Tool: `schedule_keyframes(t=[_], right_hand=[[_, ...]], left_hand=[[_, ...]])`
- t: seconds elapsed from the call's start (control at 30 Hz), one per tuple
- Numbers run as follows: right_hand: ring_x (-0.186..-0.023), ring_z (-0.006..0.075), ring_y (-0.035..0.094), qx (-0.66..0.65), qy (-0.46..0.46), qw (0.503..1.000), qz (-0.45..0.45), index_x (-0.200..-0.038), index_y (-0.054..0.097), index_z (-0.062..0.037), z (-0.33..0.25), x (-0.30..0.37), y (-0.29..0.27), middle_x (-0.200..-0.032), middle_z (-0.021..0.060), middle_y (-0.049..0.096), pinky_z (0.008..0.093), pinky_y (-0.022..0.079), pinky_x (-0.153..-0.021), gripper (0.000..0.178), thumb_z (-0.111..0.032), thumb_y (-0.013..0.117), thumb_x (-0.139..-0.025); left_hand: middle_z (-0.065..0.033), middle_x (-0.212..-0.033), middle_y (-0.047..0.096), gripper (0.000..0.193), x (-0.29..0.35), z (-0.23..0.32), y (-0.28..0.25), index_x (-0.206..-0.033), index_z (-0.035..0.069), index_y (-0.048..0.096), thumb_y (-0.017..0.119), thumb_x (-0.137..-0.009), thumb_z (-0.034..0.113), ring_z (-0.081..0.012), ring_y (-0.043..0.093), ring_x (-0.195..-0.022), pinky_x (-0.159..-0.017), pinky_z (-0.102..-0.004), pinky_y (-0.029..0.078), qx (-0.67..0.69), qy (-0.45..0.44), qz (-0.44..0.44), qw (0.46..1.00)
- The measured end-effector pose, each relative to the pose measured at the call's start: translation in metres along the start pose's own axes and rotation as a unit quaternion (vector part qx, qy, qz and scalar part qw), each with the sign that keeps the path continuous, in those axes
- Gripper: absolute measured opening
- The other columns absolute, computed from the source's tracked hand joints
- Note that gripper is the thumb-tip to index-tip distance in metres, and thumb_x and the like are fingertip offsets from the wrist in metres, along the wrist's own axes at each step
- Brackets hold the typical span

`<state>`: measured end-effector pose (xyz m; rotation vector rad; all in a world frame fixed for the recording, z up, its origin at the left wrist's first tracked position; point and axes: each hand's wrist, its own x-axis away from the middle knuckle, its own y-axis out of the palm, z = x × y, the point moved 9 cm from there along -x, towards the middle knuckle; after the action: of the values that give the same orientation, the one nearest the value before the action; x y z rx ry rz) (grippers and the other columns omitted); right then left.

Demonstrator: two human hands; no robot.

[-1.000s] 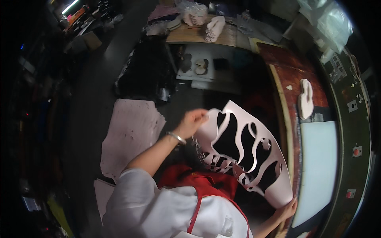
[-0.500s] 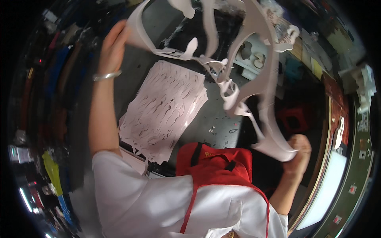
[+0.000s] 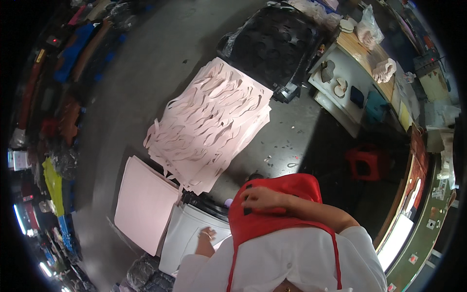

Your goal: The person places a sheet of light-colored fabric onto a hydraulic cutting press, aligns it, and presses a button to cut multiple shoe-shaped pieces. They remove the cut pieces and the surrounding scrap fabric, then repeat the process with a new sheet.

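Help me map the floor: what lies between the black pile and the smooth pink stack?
The pile of cut pink sheets lies between them, in the head view.

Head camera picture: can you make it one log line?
left hand: over white material | right hand: over red apron | cut pink sheets: piled

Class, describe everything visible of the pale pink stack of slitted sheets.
The pale pink stack of slitted sheets looks like soft foam, unevenly layered, its top full of wavy cuts and bent strips. It lies flat between a black perforated pile and smooth pink rectangular sheets; neither the left hand nor the right hand touches it.
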<state>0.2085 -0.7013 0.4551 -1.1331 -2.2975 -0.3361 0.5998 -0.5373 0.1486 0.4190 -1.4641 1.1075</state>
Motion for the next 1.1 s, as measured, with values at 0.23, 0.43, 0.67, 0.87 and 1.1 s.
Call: schedule_keyframes(t=[0.23,0.43,0.67,0.87,1.1], right_hand=[[-0.082,0.0171,0.065,-0.130,0.072,0.960,0.238,-0.114,0.058,0.0035,0.051,0.052,-0.090,-0.090,0.0153,0.068,0.0299,0.052,-0.074,0.040,-0.025,0.065,-0.087],[-0.078,0.0161,0.064,-0.101,0.079,0.943,0.308,-0.114,0.059,0.0014,0.097,0.125,-0.128,-0.086,0.0142,0.068,0.0316,0.052,-0.071,0.036,-0.023,0.066,-0.087],[-0.085,0.0181,0.066,-0.228,0.052,0.879,0.416,-0.120,0.056,0.0022,0.180,0.208,-0.180,-0.094,0.0154,0.069,0.0308,0.053,-0.075,0.040,-0.023,0.064,-0.090],[-0.079,0.0152,0.066,-0.286,-0.028,0.797,0.532,-0.118,0.056,0.0030,0.239,0.275,-0.273,-0.089,0.0140,0.069,0.0281,0.052,-0.072,0.039,-0.022,0.064,-0.090],[-0.073,0.0115,0.060,-0.431,-0.129,0.490,0.747,-0.114,0.053,0.0050,0.290,0.434,-0.336,-0.083,0.0085,0.064,0.0274,0.050,-0.066,0.030,-0.011,0.060,-0.090]], left_hand=[[-0.0199,-0.095,0.066,0.035,-0.028,0.066,0.036,-0.092,0.006,0.068,0.053,-0.082,0.036,-0.0357,0.063,-0.092,-0.079,-0.0445,0.050,-0.339,0.137,-0.037,0.930],[-0.0101,-0.070,0.062,0.024,-0.139,0.338,-0.018,-0.113,0.007,0.055,0.051,-0.090,0.015,-0.0197,0.058,-0.054,-0.041,-0.0287,0.043,0.284,0.207,-0.089,0.932],[-0.0106,-0.073,0.063,0.013,-0.027,0.608,0.115,-0.096,0.005,0.063,0.057,-0.089,0.013,-0.0161,0.056,-0.056,-0.049,-0.0292,0.048,0.293,0.347,-0.063,0.889],[-0.0109,-0.078,0.065,0.018,0.100,0.665,0.377,-0.102,0.004,0.061,0.054,-0.086,-0.001,-0.0176,0.062,-0.060,-0.051,-0.0330,0.052,-0.026,0.332,-0.287,0.898],[-0.0108,-0.088,0.066,0.027,0.299,0.773,0.585,-0.120,0.001,0.055,0.052,-0.094,0.007,-0.0146,0.064,-0.071,-0.062,-0.0265,0.052,-0.433,0.541,-0.350,0.631]])
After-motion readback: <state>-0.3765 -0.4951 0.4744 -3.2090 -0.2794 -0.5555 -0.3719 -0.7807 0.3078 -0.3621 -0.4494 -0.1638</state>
